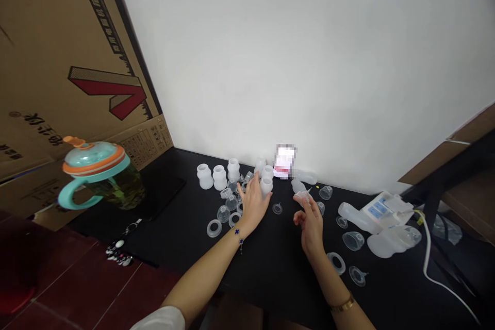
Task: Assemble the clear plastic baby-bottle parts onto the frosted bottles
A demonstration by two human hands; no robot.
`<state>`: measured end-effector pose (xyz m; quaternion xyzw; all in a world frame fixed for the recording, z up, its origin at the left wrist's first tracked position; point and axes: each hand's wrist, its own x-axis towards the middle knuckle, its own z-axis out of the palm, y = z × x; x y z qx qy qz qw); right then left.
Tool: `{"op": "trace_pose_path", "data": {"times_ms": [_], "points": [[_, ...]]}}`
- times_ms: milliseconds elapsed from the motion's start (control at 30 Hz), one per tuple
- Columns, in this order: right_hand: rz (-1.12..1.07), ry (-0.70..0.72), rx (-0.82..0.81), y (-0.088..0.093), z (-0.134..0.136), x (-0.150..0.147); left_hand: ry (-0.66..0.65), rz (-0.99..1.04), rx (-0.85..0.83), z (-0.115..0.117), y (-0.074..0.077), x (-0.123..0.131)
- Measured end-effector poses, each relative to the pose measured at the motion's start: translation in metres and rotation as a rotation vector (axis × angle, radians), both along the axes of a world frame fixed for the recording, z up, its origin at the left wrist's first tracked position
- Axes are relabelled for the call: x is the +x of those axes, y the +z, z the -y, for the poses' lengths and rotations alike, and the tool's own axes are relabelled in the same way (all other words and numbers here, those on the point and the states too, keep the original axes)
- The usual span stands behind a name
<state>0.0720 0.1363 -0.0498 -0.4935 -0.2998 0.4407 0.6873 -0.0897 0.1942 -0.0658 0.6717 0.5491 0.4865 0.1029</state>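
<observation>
My left hand [253, 203] reaches over a black table [270, 263] and closes its fingers round a small white plastic bottle [266, 186]. Clear rings and caps [228, 206] lie under and beside that hand. My right hand [309, 219] is a little to the right, its fingers curled round a small clear plastic part [304, 195]. A row of white bottles [218, 175] stands behind the left hand near the wall.
A teal and orange lidded jug [96, 175] stands at the left, in front of a large cardboard box [69, 77]. A white pump unit [381, 209], more clear parts [353, 240] and a white tube [429, 252] lie at the right. A key bunch [119, 250] rests near the table's left edge.
</observation>
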Motion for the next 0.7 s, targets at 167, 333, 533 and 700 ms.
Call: {"op": "trace_pose_path", "data": {"times_ms": [167,333,533,700], "points": [[-0.006,-0.030,0.007,0.002,0.001,0.000,-0.096,0.158,0.074,0.008,0.021,-0.001],[-0.041,-0.018,0.020,0.004,0.001,0.001,-0.334,0.599,-0.052,0.014,0.030,0.004],[-0.198,0.119,0.016,0.010,0.001,0.002,-0.589,1.193,-0.514,0.008,0.029,0.009],[-0.156,0.113,0.036,0.011,0.002,0.001,-0.647,1.251,-0.595,0.007,0.026,0.008]]}}
